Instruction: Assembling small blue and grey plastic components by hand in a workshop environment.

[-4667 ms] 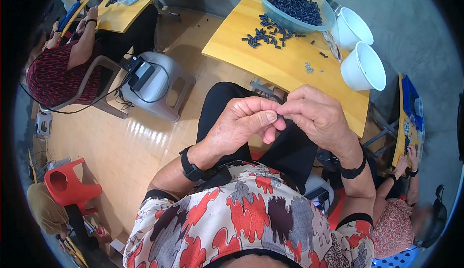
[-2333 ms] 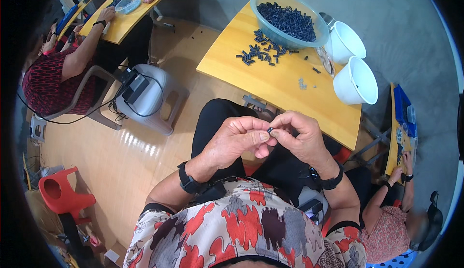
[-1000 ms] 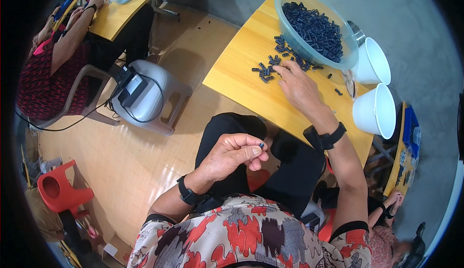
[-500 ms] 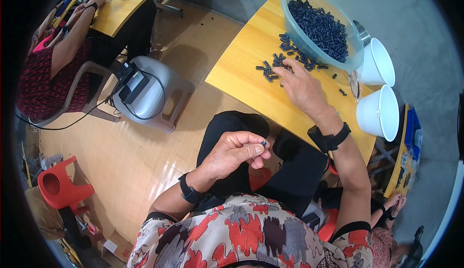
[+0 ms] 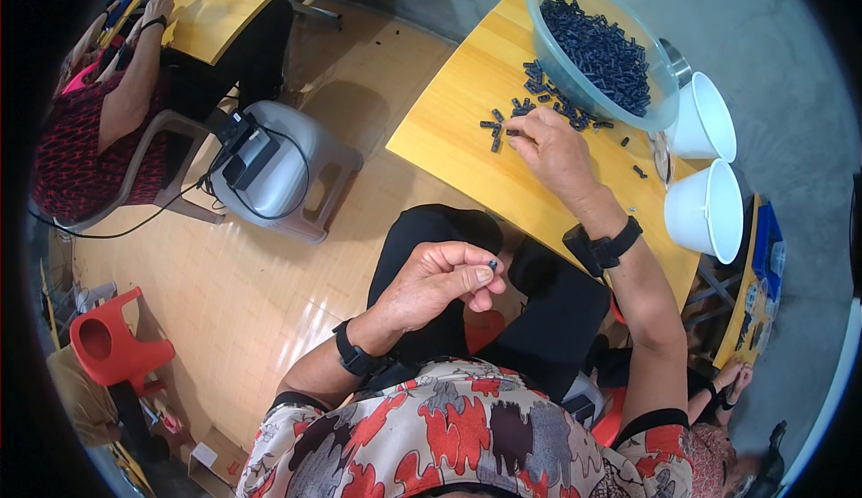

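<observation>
Over my lap, my left hand (image 5: 438, 284) is closed, its thumb and index finger pinching a tiny dark piece (image 5: 493, 264) with a bluish glint. Most of that piece is hidden by the fingertips. My right hand (image 5: 558, 155) reaches over the yellow table, thumb and fingers closed on a small black plastic piece (image 5: 513, 132). Several similar loose black plastic pieces (image 5: 496, 143) lie just left of those fingertips. More are scattered beyond the hand, beside a large translucent bowl (image 5: 664, 107) heaped with the same black pieces (image 5: 597, 58).
Two white buckets (image 5: 704, 211) stand along the right side of the yellow table (image 5: 449, 112). A grey stool (image 5: 296, 175) with a black power strip and cables is on the floor at left. Another person (image 5: 108, 130) sits at a table, upper left. A red stool (image 5: 117, 341) stands lower left.
My right hand's thumb and fingers have closed on a black piece from the loose group. The left hand keeps its pinch in nearly the same place.
</observation>
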{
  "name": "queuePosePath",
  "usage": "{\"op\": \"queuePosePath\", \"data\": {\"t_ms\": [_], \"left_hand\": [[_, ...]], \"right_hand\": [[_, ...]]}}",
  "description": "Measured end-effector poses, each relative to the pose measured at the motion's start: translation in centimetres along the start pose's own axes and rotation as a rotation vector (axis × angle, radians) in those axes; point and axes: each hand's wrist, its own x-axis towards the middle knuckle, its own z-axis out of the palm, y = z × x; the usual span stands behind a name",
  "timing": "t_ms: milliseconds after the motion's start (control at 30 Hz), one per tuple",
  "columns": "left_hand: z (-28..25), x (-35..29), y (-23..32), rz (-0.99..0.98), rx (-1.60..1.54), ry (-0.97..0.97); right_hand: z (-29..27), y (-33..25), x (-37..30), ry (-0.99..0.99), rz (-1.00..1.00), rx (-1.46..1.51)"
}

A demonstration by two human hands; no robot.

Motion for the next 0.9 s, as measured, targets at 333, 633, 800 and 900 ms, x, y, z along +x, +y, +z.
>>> {"op": "queuePosePath", "data": {"t_ms": [333, 633, 800, 900], "left_hand": [[-0.3, 0.0, -0.1, 0.011, -0.021, 0.006], [-0.1, 0.1, -0.1, -0.025, -0.032, 0.018], [-0.1, 0.1, -0.1, -0.019, -0.018, 0.009], [-0.2, 0.2, -0.2, -0.018, -0.013, 0.016]], "right_hand": [[-1.6, 1.5, -0.1, 0.073, 0.096, 0.112], [-1.6, 2.7, -0.8, 0.008, 0.074, -0.314], [-1.7, 3.3, 0.0, -0.103, 0.089, -0.377], [-1.7, 3.7, -0.7, -0.11, 0.047, -0.381]]}}
